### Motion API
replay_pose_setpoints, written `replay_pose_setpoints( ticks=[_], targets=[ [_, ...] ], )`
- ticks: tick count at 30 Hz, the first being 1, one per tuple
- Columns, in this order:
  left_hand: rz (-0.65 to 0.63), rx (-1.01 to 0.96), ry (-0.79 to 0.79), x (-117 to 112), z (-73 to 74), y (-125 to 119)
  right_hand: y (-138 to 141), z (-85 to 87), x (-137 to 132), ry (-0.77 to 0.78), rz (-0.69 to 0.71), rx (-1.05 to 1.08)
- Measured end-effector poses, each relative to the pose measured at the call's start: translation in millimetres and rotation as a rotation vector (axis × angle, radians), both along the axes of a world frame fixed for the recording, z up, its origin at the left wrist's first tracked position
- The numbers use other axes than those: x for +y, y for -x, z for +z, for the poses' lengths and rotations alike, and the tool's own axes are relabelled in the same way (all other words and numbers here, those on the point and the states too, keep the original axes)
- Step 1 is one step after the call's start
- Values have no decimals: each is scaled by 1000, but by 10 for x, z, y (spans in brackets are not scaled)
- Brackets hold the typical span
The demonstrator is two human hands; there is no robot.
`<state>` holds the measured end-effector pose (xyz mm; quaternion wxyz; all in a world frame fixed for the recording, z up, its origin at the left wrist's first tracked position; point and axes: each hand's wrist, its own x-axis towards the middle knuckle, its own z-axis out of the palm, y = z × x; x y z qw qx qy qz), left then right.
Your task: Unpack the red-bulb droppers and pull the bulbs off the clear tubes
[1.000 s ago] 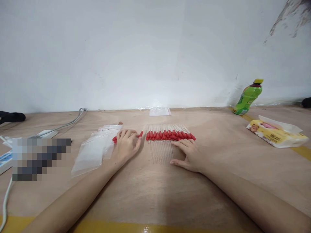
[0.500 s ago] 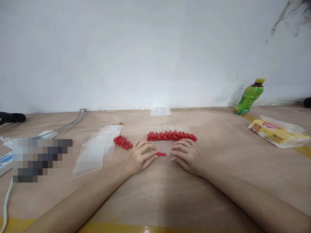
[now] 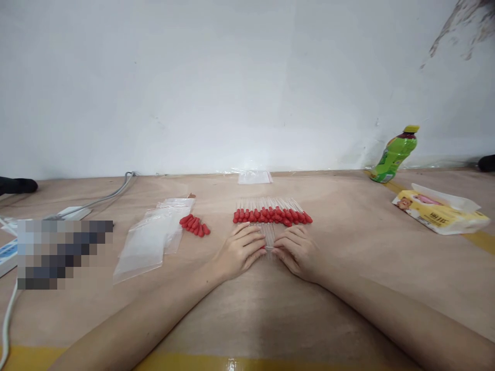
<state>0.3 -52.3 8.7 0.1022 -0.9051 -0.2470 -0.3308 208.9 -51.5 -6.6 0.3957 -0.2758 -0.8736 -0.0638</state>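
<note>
My left hand (image 3: 244,249) is closed in a pinch around a red rubber dropper bulb (image 3: 264,247), mostly hidden behind the fingers. Facing it, my right hand (image 3: 296,250) pinches a thin clear dropper tube (image 3: 269,249), its end meeting the bulb's side of the gap. Loose clear tubes (image 3: 269,233) lie side by side beneath both hands. Just beyond the fingers runs a row of droppers with red bulbs (image 3: 270,214), their clear tubes pointing to the wall. Left of my left hand is a small pile of loose red bulbs (image 3: 195,225).
Clear zip bags (image 3: 145,247) overlap on the left, and another bag (image 3: 255,178) lies by the wall. A green bottle (image 3: 394,155) and a yellow tissue pack (image 3: 441,211) stand on the right. Cables and a power strip (image 3: 8,256) occupy the far left.
My left hand has moved right with the red bulb, closing the gap to my right hand. The bulb, plainly visible before, is now nearly covered by fingers.
</note>
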Motion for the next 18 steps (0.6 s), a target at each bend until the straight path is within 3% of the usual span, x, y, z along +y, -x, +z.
replay_pose_setpoints(
  ticks=[7,18],
  targets=[
    [-14,-17,-76,-29,2,7,-8,12,44,-25,19,-98],
    [-39,58,-69,-63,7,12,62,-21,-22,-45,69,0]
  ],
)
